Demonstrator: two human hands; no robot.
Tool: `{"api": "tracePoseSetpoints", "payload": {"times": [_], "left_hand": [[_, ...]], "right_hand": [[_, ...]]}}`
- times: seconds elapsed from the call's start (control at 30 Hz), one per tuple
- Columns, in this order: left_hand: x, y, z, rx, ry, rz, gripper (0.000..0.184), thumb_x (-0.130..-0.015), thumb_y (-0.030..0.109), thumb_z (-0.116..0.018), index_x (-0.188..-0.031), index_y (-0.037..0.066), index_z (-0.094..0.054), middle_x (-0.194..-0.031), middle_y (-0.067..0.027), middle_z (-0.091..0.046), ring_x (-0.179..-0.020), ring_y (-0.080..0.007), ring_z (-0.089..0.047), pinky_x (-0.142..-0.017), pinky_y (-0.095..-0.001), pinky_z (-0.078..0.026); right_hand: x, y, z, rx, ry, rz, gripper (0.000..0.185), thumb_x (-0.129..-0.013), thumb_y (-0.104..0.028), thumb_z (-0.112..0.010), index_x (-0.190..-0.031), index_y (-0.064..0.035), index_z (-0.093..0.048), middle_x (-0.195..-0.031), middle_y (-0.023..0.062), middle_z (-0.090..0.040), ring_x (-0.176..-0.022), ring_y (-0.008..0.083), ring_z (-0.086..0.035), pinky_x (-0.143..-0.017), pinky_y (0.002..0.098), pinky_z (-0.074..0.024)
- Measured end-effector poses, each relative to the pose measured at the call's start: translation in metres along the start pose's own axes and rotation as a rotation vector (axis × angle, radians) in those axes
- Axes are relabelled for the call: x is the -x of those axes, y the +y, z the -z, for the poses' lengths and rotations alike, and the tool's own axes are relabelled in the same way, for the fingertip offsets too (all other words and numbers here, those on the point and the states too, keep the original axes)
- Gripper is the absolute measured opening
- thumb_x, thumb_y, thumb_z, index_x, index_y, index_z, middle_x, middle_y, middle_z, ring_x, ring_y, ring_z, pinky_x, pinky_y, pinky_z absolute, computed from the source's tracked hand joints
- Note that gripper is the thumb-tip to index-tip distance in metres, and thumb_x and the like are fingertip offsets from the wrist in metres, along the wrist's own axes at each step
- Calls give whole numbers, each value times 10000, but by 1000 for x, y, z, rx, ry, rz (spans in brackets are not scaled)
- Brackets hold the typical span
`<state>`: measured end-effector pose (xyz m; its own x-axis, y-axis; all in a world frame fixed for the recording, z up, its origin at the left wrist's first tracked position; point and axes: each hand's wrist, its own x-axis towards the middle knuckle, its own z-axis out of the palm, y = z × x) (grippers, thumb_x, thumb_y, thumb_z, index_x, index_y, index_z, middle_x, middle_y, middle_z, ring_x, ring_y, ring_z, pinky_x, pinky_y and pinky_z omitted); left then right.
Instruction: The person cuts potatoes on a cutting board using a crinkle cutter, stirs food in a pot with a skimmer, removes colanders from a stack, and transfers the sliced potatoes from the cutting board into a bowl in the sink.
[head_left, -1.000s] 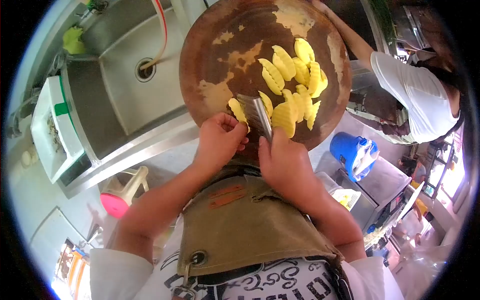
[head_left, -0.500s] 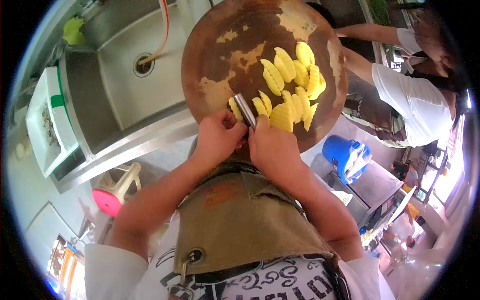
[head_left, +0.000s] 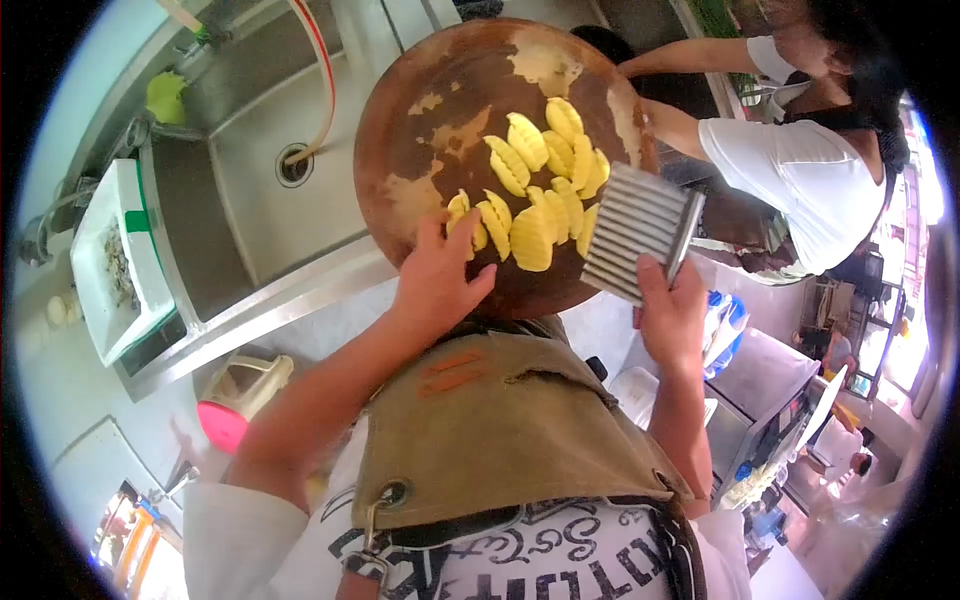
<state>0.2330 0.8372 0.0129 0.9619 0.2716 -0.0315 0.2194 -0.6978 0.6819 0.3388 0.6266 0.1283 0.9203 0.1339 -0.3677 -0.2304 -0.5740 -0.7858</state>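
Note:
Several yellow crinkle-edged slices (head_left: 531,240) lie on a round, dark wooden board (head_left: 400,130). My left hand (head_left: 440,275) is at the board's near left edge, thumb and fingers apart, its fingertips touching the leftmost slices (head_left: 459,205). My right hand (head_left: 671,310) grips a corrugated metal cutter (head_left: 640,225) by its rolled upper edge. The cutter is raised at the board's right side, its ridged face turned up and partly overlapping the board's edge.
A steel sink (head_left: 265,160) with a hose (head_left: 328,85) is on the left, beside a white tray (head_left: 115,260). A co-worker in a white shirt (head_left: 800,180) stands at the right, arms reaching behind the board. A pink-topped stool (head_left: 222,425) is lower left.
My right hand has lifted the cutter away from the leftmost slices and carried it right, turning its face up. My left hand's fingers have spread. A newly separated slice shows at the left.

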Motion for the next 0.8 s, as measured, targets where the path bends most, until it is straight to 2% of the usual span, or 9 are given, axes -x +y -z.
{"api": "tracePoseSetpoints", "payload": {"times": [0.1,0.13,0.27,0.37,0.5,0.63,0.7,0.73,0.8], "left_hand": [[-20,14,-12,-33,78,-62,565,-736,202,-723,-1239,86,-495,-1240,-214,-406,-897,-383,-596,-720,-418,-535],[-26,17,-13,-54,84,-42,550,-735,206,-726,-1224,87,-503,-1247,-211,-404,-905,-386,-595,-720,-418,-535],[-27,40,-6,-114,59,-33,506,-742,248,-721,-1162,55,-515,-1139,-206,-506,-895,-390,-605,-702,-425,-528],[-39,83,2,-39,-289,181,530,-764,316,-707,-1179,42,-526,-1082,-229,-582,-973,-393,-595,-815,-455,-491],[-32,76,-24,-26,-126,56,462,-780,254,-664,-1162,33,-526,-1015,-222,-628,-905,-398,-619,-797,-481,-495],[-6,57,16,288,-122,432,383,-741,102,-649,-1097,-17,-572,-897,-165,-664,-782,-238,-664,-716,-339,-535],[16,12,23,627,62,577,406,-742,51,-641,-1133,-25,-564,-909,-119,-665,-789,-155,-642,-714,-287,-526],[18,-6,29,619,81,602,401,-747,40,-639,-1134,-31,-563,-914,-114,-664,-795,-149,-641,-713,-282,-526],[22,-25,33,610,132,618,414,-755,32,-636,-1148,-61,-548,-909,-107,-659,-812,-139,-636,-721,-276,-521]], "right_hand": [[0,24,7,-10,-39,-57,226,-946,-223,-556,-980,0,-562,-624,9,-546,-459,63,-466,-432,239,-382],[-1,26,12,28,-87,-69,247,-939,-224,-554,-996,16,-558,-673,61,-586,-535,116,-532,-515,293,-450],[-10,44,23,82,-116,-23,289,-927,-223,-547,-1071,28,-554,-861,162,-657,-781,233,-611,-748,362,-484],[-15,45,28,147,-127,4,284,-924,-211,-544,-1086,23,-553,-853,186,-657,-757,263,-628,-726,361,-487],[-25,36,16,138,-138,265,251,-914,-198,-549,-1028,25,-535,-837,239,-640,-765,384,-634,-694,424,-491],[-39,21,-34,218,-200,443,268,-907,-241,-523,-983,15,-503,-791,273,-620,-738,465,-604,-679,531,-481],[-43,10,-74,343,-427,436,257,-900,-220,-465,-965,23,-515,-753,270,-613,-713,476,-600,-690,553,-477],[-44,5,-93,369,-508,428,247,-891,-205,-525,-947,36,-526,-775,293,-604,-744,469,-593,-697,532,-460],[-51,7,-118,517,-544,509,225,-890,-185,-498,-933,34,-521,-736,274,-605,-715,452,-599,-678,529,-469]]}}
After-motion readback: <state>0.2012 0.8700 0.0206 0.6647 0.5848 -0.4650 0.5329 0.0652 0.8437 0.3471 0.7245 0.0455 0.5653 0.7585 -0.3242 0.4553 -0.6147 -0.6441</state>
